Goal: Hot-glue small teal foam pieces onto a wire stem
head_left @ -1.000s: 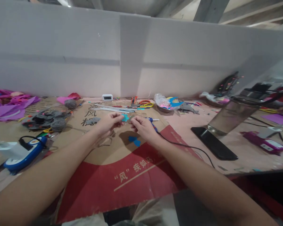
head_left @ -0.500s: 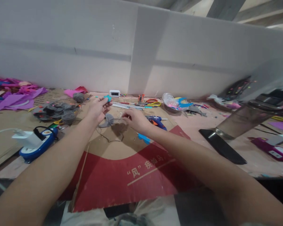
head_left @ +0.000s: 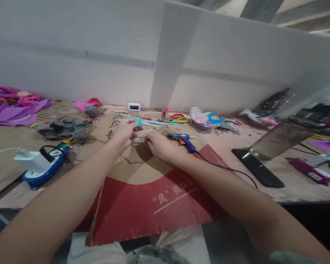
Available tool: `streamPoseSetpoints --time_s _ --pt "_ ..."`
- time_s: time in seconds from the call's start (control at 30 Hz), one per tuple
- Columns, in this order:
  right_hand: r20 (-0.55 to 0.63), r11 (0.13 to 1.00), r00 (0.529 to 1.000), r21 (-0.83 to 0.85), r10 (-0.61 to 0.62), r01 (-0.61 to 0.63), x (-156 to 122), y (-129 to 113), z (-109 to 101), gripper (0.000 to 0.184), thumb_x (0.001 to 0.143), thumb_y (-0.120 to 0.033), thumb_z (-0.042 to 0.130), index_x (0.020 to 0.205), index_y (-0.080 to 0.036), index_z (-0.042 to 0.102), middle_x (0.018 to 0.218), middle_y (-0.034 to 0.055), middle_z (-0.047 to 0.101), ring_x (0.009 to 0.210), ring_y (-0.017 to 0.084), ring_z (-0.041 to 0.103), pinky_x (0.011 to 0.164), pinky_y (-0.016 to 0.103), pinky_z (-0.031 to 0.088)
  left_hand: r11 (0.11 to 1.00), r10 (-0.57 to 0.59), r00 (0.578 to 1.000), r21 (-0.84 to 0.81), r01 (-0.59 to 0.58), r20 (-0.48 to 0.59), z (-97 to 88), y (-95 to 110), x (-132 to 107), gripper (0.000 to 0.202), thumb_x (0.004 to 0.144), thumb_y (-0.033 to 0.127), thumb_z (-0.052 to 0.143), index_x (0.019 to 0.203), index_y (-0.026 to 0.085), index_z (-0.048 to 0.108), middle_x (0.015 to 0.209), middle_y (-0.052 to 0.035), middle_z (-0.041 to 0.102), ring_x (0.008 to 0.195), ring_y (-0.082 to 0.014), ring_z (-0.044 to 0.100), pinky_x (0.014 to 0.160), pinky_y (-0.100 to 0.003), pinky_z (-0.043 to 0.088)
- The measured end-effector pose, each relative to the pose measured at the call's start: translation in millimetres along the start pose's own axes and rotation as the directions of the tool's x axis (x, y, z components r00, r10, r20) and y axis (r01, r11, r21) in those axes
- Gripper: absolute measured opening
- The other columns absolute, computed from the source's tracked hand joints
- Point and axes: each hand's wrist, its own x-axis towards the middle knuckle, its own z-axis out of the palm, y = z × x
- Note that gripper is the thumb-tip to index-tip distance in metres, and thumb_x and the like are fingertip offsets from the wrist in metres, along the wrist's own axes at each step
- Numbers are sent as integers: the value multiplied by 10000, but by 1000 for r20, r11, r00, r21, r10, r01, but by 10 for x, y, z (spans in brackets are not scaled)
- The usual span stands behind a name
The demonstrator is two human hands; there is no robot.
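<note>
My left hand is closed in a pinch on a small turquoise piece, which looks like felt or foam. Close beside it on the right, my right hand has its fingers curled together at the grey yarn; its fingertips are partly hidden. A thin loop of the grey yarn trails over the cardboard sheet below both hands. Just beyond my right hand lies a blue glue gun with an orange trigger, its cord running under or behind my right forearm.
At the left are a blue power strip, grey felt scraps and purple pieces. Behind stand a small white clock, yellow-handled scissors and a bowl. To the right, a lamp base rests near a magenta power strip.
My left hand has moved right with the turquoise piece, closer to my right hand. A grey piece that showed between the hands is now hidden. More of the glue gun shows.
</note>
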Motion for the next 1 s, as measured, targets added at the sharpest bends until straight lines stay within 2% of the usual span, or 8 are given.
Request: streamPoseSetpoints --time_s 0.07,0.13,0.27,0.4,0.57,0.67,0.83,1.0 --pt "-78 1000 997 20 21 -20 -60 -10 -44 207 931 -150 409 993 -159 606 930 86 652 819 188 566 747 293 424 997 -40 999 67 39 21 69 -40 -77 176 769 75 660 737 162 511 636 -13 632 503 -89 603 374 -135 317" --pt "-135 999 990 20 -32 35 -113 19 -85 195 944 -165 404 1005 -165 589 963 91 635 854 195 562 771 302 427 989 -89 994 123 81 60 136 -75 -157 190 765 70 654 712 166 498 568 7 591 446 -89 561 391 -160 370" --pt "-227 987 963 34 -144 156 -194 120 -149 169 928 -138 439 923 -155 607 969 106 600 908 202 545 822 314 429 971 -166 960 209 119 224 225 -143 -277 179 767 126 670 716 160 502 566 -10 605 453 -116 581 441 -207 442" --pt "-335 972 939 184 -80 148 -254 176 -183 119 907 -128 511 873 -176 615 900 65 613 883 181 547 820 301 428 963 -151 938 258 70 311 236 -213 -302 162 814 189 645 721 151 518 566 -19 603 413 -83 523 384 -169 324" --pt "-351 961 936 267 21 79 -276 208 -194 125 898 -168 568 775 -182 581 827 41 617 821 167 544 784 292 411 951 -149 911 308 26 384 224 -242 -301 101 847 165 587 761 145 538 609 -24 615 407 -47 470 378 -147 284" --pt "-384 956 921 288 66 52 -273 248 -231 131 892 -211 585 769 -185 551 817 37 602 803 166 525 761 295 397 932 -186 909 361 42 373 223 -231 -316 85 863 177 549 783 161 525 621 -21 617 387 -50 456 342 -145 238" --pt "-497 925 852 378 167 39 -309 337 -337 163 918 -291 514 779 -207 496 786 16 558 764 161 491 738 298 385 911 -230 913 405 79 338 232 -233 -326 163 864 192 529 714 183 467 536 26 529 333 -45 369 319 -150 202" --pt "-569 882 776 469 270 37 -360 401 -437 258 950 -406 457 769 -222 444 717 -11 488 700 145 452 684 284 354 836 -193 951 547 31 242 230 -281 -317 133 863 172 515 740 189 470 539 13 565 343 -70 426 339 -164 202"
